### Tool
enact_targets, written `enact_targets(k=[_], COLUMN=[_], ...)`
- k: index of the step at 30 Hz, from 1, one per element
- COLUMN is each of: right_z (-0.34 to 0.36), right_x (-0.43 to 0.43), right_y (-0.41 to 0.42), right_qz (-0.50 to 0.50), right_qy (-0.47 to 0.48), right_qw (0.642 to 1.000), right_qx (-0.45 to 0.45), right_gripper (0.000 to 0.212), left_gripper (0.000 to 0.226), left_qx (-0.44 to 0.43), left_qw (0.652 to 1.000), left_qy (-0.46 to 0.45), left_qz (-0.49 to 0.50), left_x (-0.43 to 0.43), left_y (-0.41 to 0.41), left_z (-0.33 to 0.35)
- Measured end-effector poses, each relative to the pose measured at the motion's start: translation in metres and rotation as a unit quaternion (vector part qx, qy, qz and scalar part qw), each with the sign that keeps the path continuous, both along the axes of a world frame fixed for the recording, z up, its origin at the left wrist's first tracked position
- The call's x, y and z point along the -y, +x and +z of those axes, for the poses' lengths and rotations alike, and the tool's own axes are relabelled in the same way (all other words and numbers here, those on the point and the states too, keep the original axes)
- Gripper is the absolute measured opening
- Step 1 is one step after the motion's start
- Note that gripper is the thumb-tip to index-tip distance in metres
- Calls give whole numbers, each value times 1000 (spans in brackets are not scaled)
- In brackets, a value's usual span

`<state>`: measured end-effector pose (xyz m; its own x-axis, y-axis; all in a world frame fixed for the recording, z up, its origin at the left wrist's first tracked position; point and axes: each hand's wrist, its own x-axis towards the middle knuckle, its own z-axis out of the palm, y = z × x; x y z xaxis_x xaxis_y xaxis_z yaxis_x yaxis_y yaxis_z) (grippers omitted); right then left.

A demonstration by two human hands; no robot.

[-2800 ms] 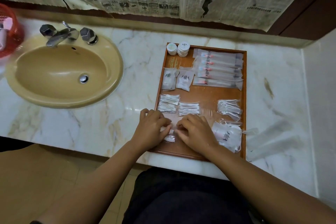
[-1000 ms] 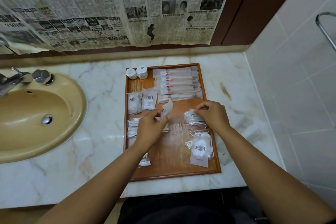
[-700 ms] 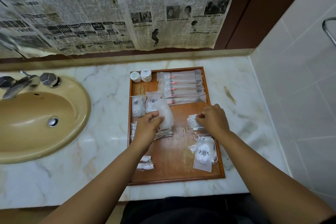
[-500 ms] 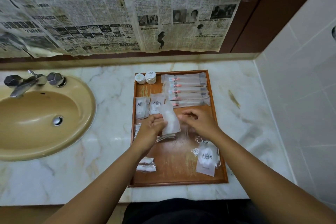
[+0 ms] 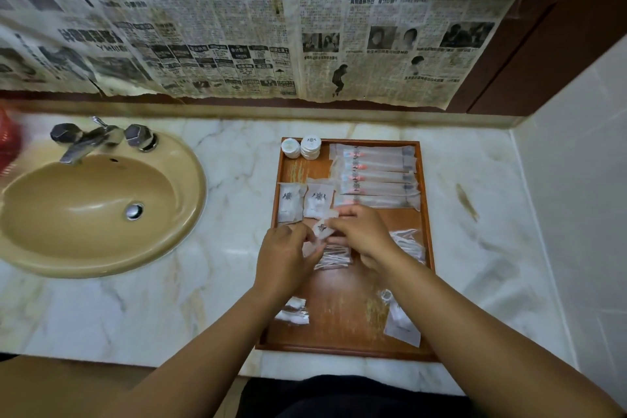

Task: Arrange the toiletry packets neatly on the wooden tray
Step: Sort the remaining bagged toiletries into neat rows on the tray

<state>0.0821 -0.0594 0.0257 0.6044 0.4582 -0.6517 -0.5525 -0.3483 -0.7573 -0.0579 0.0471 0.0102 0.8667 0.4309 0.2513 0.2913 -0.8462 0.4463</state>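
Grip changed: right hand [image 5: 363, 234] joined left hand [image 5: 288, 258]; both pinch small white printed sachet [image 5: 321, 228] over brown wooden tray [image 5: 339, 348], placement beside matching far-left pair [image 5: 318, 201] likely.

left forearm [image 5: 217, 332] and right forearm [image 5: 458, 322] reach forward and converge. left hand [image 5: 286, 258] back up, fingers curled, pinching the near-left edge of a small packet [image 5: 321, 228]. right hand [image 5: 364, 236] back up, fingertips pinching the same packet from the right.
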Motion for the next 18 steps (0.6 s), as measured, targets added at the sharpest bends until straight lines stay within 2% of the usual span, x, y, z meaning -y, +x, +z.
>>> enact_targets(k=[2, 4, 7, 10, 13, 18], right_z=[-3, -1, -2, -4, 0, 0], right_x=[-1, -1, -5, -13, -20, -28], right_y=[3, 6, 14, 23, 29, 30], right_qz=[-10, -10, -28, -46, -36, 25], right_qy=[9, 32, 70, 77, 66, 42], right_qw=[1000, 999, 996, 995, 997, 998], right_qx=[-4, -7, -43, -49, -30, -40], right_gripper=[28, 25, 23, 23, 21, 33], left_gripper=[33, 39, 43, 8, 7, 7], left_qx=[-20, -36, -82, -95, -73, -67], left_qw=[992, 965, 918, 860, 840, 813], left_qy=[-119, -238, -358, -479, -515, -551], left_qz=[40, 105, 152, 146, 153, 176], left_x=[-1, -7, -20, -30, -33, -36], left_y=[-1, 2, 13, 21, 25, 27], left_z=[8, 11, 13, 13, 12, 6])
